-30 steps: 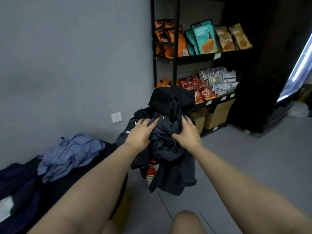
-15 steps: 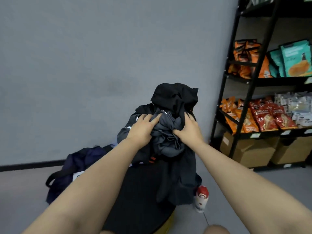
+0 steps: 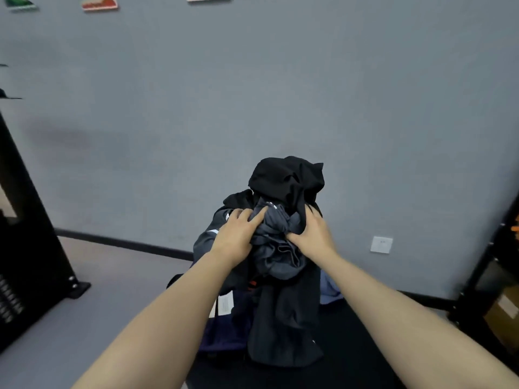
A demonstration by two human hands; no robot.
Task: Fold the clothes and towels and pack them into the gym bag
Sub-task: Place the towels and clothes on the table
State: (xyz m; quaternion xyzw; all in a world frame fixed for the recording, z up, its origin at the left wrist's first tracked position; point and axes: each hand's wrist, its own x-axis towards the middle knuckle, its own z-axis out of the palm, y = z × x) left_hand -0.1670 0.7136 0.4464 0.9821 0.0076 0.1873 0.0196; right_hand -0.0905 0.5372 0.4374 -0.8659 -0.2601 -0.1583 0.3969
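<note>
I hold a bundle of dark clothes point(image 3: 283, 276) up in front of me at arm's length. It is a heap of black and dark grey garments, with black cloth bunched on top and long folds hanging down. My left hand point(image 3: 238, 234) grips the bundle's left side, its fingers spread into the cloth. My right hand point(image 3: 311, 237) grips the right side, fingers dug into the grey fabric. A navy garment point(image 3: 222, 332) with a white label shows below, behind the bundle. No gym bag is in view.
A black surface point(image 3: 351, 360) lies below the bundle. A light blue cloth point(image 3: 330, 290) peeks out at its right. A black rack point(image 3: 28, 248) stands at the left, another shelf frame point(image 3: 483, 262) with a cardboard box point(image 3: 505, 313) at the right. A grey wall carries a white socket point(image 3: 381, 244).
The view has swung left: the snack shelves have left the frame and a black rack has come in at the left. Both hands keep the same hold on the bundle.
</note>
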